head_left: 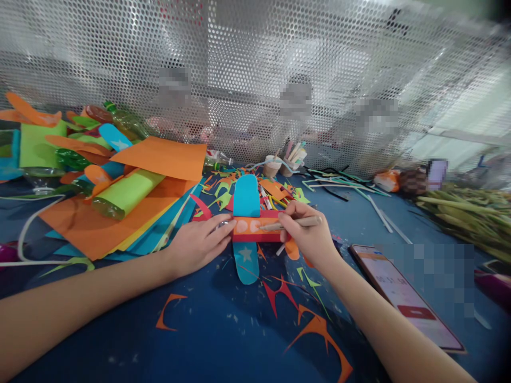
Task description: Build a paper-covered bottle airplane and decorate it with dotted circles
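Note:
A paper craft plane lies in the middle of the blue table: a blue wing piece with a pale star, crossed by an orange and red body. My left hand lies flat on the table, its fingers stretched out and pressing the left end of the body. My right hand is closed on a tan pencil, whose tip rests on the orange strip.
Orange, green and blue paper sheets and paper-wrapped bottles pile at the left. Paper scraps litter the blue table. Small cups of sticks stand behind. A phone lies at the right, green stalks beyond it. Perforated metal screen at the back.

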Demonstrator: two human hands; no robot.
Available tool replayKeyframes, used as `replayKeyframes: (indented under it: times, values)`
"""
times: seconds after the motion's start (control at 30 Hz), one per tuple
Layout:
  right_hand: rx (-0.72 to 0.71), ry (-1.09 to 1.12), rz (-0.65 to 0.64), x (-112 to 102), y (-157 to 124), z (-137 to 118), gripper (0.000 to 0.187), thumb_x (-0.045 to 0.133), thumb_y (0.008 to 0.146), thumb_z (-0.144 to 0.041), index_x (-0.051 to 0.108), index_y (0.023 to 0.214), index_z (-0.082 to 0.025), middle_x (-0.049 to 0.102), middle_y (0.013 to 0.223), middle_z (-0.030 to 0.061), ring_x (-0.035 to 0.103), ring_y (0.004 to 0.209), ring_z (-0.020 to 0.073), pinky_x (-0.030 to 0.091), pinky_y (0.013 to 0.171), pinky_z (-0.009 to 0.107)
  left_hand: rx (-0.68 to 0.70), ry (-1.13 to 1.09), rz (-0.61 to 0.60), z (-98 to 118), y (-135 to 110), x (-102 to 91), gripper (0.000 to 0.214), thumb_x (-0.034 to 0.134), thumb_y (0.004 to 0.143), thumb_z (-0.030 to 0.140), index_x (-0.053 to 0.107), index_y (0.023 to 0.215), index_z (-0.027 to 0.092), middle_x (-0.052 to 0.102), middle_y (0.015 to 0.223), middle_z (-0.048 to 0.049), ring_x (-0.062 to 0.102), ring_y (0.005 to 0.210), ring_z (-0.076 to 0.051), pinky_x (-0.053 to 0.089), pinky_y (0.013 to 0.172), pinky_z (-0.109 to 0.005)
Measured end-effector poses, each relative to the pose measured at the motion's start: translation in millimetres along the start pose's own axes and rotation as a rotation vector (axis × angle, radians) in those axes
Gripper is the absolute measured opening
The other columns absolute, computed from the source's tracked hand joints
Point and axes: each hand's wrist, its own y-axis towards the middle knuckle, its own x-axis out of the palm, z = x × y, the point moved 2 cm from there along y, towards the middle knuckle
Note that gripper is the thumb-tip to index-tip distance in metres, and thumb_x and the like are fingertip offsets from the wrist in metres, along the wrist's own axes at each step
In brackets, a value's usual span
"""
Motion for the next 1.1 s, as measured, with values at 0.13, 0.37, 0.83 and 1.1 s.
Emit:
replayKeyframes:
  times: [0.13, 0.37, 0.83, 1.1]
  values:
    - [-0.004, -0.005, 0.028, 0.0, 0.0, -0.2, 0.019, 0.054, 0.072, -0.020, 0.044, 0.056, -0.022, 0.054, 0.038, -0.0056, 0.048, 0.036, 0.0093, 0.038, 0.045, 0.023, -0.003, -0.005, 0.003, 0.1, -0.1, 0.8, 0.031, 0.045, 0.093, 0.027, 0.052, 0.122, 0.018, 0.059, 0.121, -0.0093, 0.066, 0.088, -0.017, 0.056, 0.069, -0.028]
    - [0.010, 0.013, 0.013, -0.7, 0.3, 0.0, 0.018, 0.054, 0.072, -0.020, 0.044, 0.057, -0.022, 0.054, 0.038, -0.0059, 0.049, 0.036, 0.0092, 0.037, 0.044, 0.023, 0.010, 0.012, 0.009, 0.5, 0.2, -0.4, 0.030, 0.045, 0.093, 0.026, 0.053, 0.121, 0.017, 0.060, 0.120, -0.0090, 0.066, 0.086, -0.017, 0.055, 0.067, -0.028]
    - [0.012, 0.015, 0.004, 0.0, 0.1, 1.1, 0.016, 0.054, 0.071, -0.020, 0.045, 0.058, -0.022, 0.054, 0.037, -0.0062, 0.047, 0.034, 0.0094, 0.037, 0.043, 0.023, 0.016, 0.018, 0.009, 0.0, -0.5, 0.5, 0.030, 0.044, 0.093, 0.028, 0.052, 0.120, 0.018, 0.060, 0.120, -0.0080, 0.066, 0.087, -0.017, 0.055, 0.065, -0.028]
    - [0.005, 0.005, 0.041, -1.3, 0.5, -1.5, 0.019, 0.054, 0.071, -0.018, 0.044, 0.055, -0.022, 0.054, 0.037, -0.0059, 0.047, 0.036, 0.0085, 0.037, 0.044, 0.022, 0.011, 0.030, 0.009, 0.1, -0.3, -0.2, 0.030, 0.046, 0.093, 0.027, 0.052, 0.121, 0.018, 0.060, 0.121, -0.0080, 0.066, 0.086, -0.016, 0.054, 0.067, -0.027]
